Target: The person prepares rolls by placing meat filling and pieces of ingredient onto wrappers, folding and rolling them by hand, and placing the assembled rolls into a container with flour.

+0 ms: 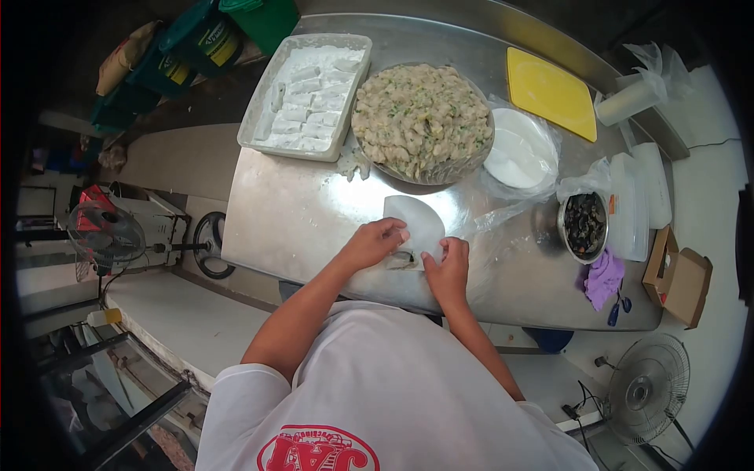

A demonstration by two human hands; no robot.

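Note:
A thin white round wrapper [414, 216] lies on the steel table in front of me, with a small dark piece [403, 257] near its close edge. My left hand [375, 242] is at the wrapper's left side, thumb and forefinger closed together at it. At its right side is my right hand [448, 271], its thumb and bent fingers apart. Beyond them stands a large bowl [408, 174] heaped with pale chopped filling [424, 114] flecked with green. More white rounds [518, 149] sit in clear plastic to its right. A metal bowl [569, 243] holds dark pieces [585, 220].
At the back left, a tray [250, 133] holds several white-dusted rolls [298, 106]. A yellow board [551, 93] lies at the back right. A purple cloth [603, 280], plastic containers [628, 208] and an open cardboard box [679, 275] are at the right end. Fans [640, 388] stand beyond the table.

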